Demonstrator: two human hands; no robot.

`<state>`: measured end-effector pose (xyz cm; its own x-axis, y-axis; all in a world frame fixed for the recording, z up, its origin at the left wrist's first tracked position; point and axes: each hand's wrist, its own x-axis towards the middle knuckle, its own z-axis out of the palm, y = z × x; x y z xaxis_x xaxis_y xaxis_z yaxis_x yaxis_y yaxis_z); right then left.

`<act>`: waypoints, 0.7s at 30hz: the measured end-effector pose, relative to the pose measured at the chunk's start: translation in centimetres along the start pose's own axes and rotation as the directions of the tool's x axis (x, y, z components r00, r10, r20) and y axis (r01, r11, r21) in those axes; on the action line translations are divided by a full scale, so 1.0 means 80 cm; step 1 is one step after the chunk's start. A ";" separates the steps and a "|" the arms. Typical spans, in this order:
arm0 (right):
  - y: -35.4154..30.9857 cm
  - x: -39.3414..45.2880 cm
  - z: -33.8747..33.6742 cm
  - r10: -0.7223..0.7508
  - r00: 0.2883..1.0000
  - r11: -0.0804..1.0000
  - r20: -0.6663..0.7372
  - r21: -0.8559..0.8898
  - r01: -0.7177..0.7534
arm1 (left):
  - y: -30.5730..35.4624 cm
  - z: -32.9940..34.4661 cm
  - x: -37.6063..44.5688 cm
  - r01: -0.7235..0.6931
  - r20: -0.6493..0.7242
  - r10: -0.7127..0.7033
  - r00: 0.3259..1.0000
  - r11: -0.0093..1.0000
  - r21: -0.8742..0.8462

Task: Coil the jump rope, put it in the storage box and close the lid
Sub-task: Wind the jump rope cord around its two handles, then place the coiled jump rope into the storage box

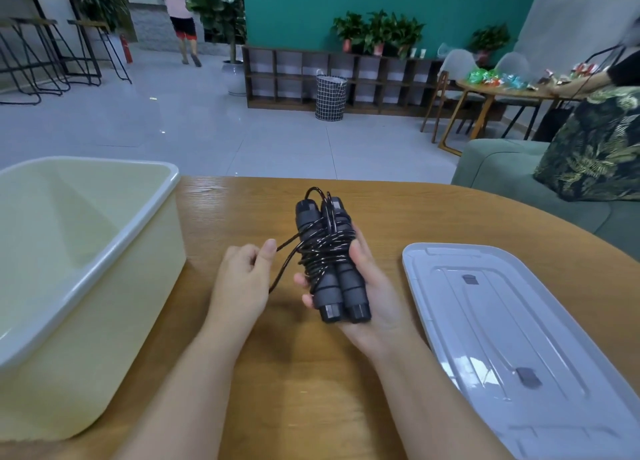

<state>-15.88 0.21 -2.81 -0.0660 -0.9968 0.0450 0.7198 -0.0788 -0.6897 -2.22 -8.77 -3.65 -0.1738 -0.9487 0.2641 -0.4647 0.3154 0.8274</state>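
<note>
Head view, right hand (363,286) clasps jump rope (327,252), left hand (242,276) seemingly pinching cord, fingertips hidden.

Head view. The right hand (372,286), palm up, cradles the jump rope (327,259): two dark handles side by side, black cord wound around their middle. The left hand (244,276) pinches a loose strand of the cord between thumb and fingers, just left of the bundle. On the wooden table (311,390), an open cream storage box (86,269) stands at left; the grey lid (519,338) lies flat at right.
</note>
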 end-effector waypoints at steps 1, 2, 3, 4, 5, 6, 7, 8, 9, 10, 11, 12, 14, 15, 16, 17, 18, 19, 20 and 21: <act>-0.002 0.001 0.003 -0.001 1.000 0.999 -0.009 -0.049 0.000 | 0.005 -0.007 -0.001 -0.036 0.004 0.036 0.999 0.997 0.065; -0.005 0.002 0.007 -0.011 1.000 0.994 -0.017 -0.111 0.009 | 0.012 -0.015 -0.001 -0.076 0.007 0.076 0.997 0.991 0.108; -0.007 0.002 0.012 -0.029 0.999 0.983 -0.027 -0.182 0.024 | 0.020 -0.023 -0.001 -0.125 0.006 0.125 0.992 0.983 0.132; -0.010 0.002 0.017 -0.050 0.998 0.969 -0.038 -0.246 0.040 | 0.029 -0.032 -0.001 -0.171 0.002 0.173 0.985 0.974 0.150; -0.015 0.001 0.023 -0.070 0.996 0.955 -0.050 -0.291 0.052 | 0.038 -0.041 -0.001 -0.200 -0.005 0.204 0.979 0.964 0.174; -0.021 -0.001 0.029 -0.088 0.994 0.946 -0.064 -0.318 0.063 | 0.045 -0.050 0.001 -0.210 -0.009 0.216 0.976 0.956 0.203; -0.027 -0.003 0.034 -0.103 0.992 0.939 -0.073 -0.337 0.073 | 0.050 -0.058 0.002 -0.213 -0.006 0.220 0.975 0.948 0.237; -0.034 -0.006 0.040 -0.116 0.990 0.932 -0.083 -0.355 0.079 | 0.054 -0.066 0.004 -0.212 0.000 0.221 0.975 0.935 0.285; -0.040 -0.010 0.045 -0.129 0.987 0.925 -0.094 -0.370 0.086 | 0.058 -0.075 0.005 -0.209 0.007 0.219 0.976 0.919 0.335; -0.046 -0.013 0.049 -0.143 0.984 0.920 -0.105 -0.380 0.094 | 0.063 -0.083 0.005 -0.208 0.003 0.223 0.975 0.905 0.371; -0.051 -0.016 0.053 -0.154 0.981 0.918 -0.115 -0.384 0.099 | 0.068 -0.090 0.005 -0.211 -0.013 0.235 0.972 0.893 0.399; -0.056 -0.020 0.058 -0.161 0.979 0.918 -0.125 -0.383 0.102 | 0.074 -0.099 0.004 -0.215 -0.033 0.254 0.967 0.877 0.430; -0.066 -0.028 0.066 -0.173 0.974 0.922 -0.146 -0.372 0.108 | 0.082 -0.117 0.004 -0.165 -0.055 0.226 0.972 0.837 0.522; -0.071 -0.031 0.070 -0.184 0.971 0.922 -0.155 -0.369 0.115 | 0.082 -0.124 0.006 -0.106 -0.055 0.166 0.985 0.818 0.565; -0.076 -0.035 0.074 -0.196 0.967 0.921 -0.163 -0.369 0.124 | 0.081 -0.129 0.007 -0.041 -0.052 0.089 0.995 0.804 0.593; -0.081 -0.038 0.077 -0.208 0.964 0.918 -0.165 -0.372 0.135 | 0.081 -0.134 0.006 0.018 -0.050 0.015 0.999 0.799 0.601; -0.086 -0.039 0.081 -0.219 0.961 0.916 -0.167 -0.373 0.144 | 0.081 -0.137 0.006 0.067 -0.052 -0.044 0.998 0.798 0.599; -0.092 -0.041 0.085 -0.227 0.959 0.916 -0.167 -0.372 0.152 | 0.082 -0.138 0.006 0.105 -0.057 -0.089 0.994 0.796 0.596; -0.098 -0.044 0.089 -0.234 0.958 0.915 -0.168 -0.371 0.158 | 0.084 -0.140 0.006 0.127 -0.056 -0.117 0.992 0.791 0.599; -0.104 -0.046 0.092 -0.238 0.957 0.914 -0.168 -0.373 0.162 | 0.084 -0.141 0.007 0.129 -0.051 -0.123 0.991 0.786 0.605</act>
<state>-16.51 4.42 8.09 -0.3500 -0.9328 0.0858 0.3896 -0.2282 -0.8923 4.32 -7.43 7.66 -0.0706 -0.9802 0.1853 -0.9129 0.1383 0.3841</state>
